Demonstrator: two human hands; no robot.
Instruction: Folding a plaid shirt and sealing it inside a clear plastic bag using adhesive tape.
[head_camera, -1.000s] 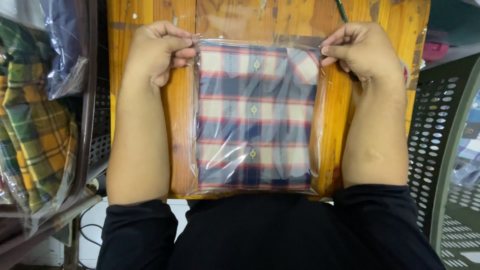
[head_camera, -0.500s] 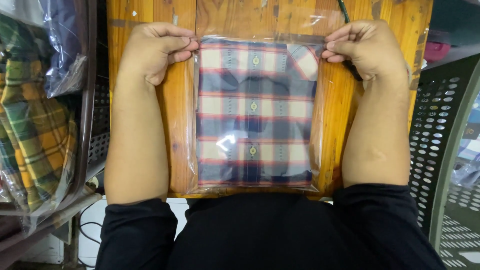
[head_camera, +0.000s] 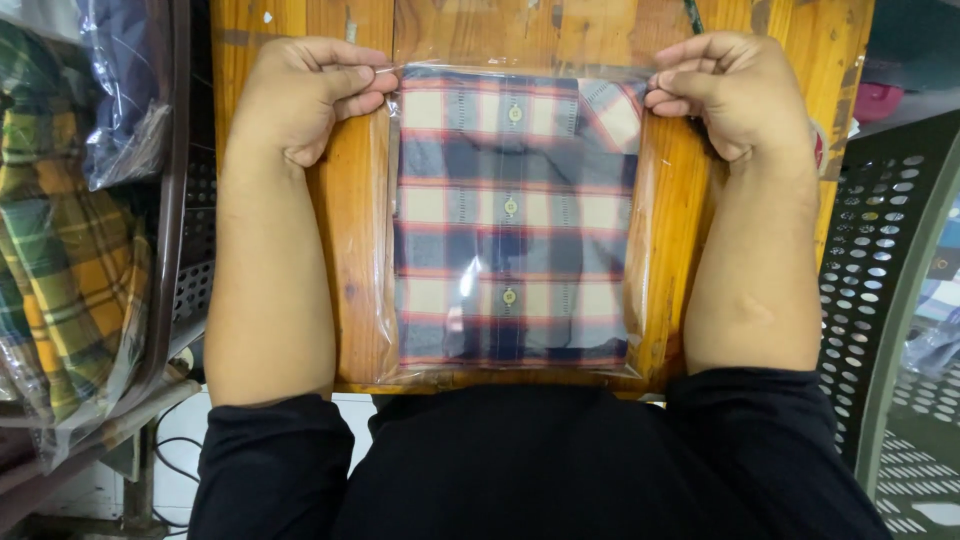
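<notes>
Your left hand (head_camera: 305, 95) is curled nearly closed, thumb and fingers pinching the far-left corner of the clear plastic bag (head_camera: 385, 260). Your right hand (head_camera: 735, 90) mirrors it: fingers bent in tight, nipping the far-right corner of the same bag. Both forearms lie flat along the bag's two sides, just outside its edges.

The bag is thin, glossy film, creased along the margins, with a bright glare patch near the middle. Inside it sits a folded plaid shirt (head_camera: 510, 215), a neat rectangle in cream, navy and red checks, with a row of small pale buttons down the centre and the collar tucked at the far right. The bag lies flat on the wooden table (head_camera: 345, 220), centred between your arms, near edge at the table's lip. The wood is orange-varnished, grained, scuffed.

To your left, a dark basket (head_camera: 175, 200) holds more bagged shirts, one green-and-yellow plaid (head_camera: 60, 240), one dark blue (head_camera: 125, 70). To your right, a perforated grey-green plastic crate (head_camera: 880, 280) stands beside the table. Nothing lies on the bag or crosses your hands.
</notes>
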